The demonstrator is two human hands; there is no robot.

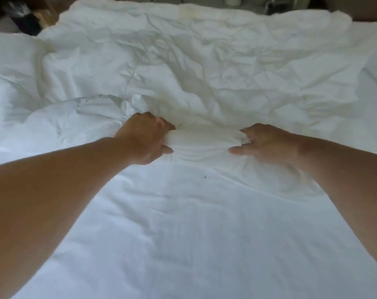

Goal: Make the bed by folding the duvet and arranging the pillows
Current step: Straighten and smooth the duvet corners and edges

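Clearly both hands, left hand [147,138] and right hand [267,143], are gripping the soft, light duvet [205,143], bunching its edge.

Both my arms are stretched out ahead of me, forearms bare, angling in from the lower corners so the hands sit close together. My left hand [145,137] is knuckles-up, fingers curled over and thumb tucked below, gripping a bunch of duvet [205,140]. My right hand [267,143] mirrors it, fingers hooked into the same bunch, thumb lying out toward the left one. Wrists run straight, and the two hands are near each other but apart.
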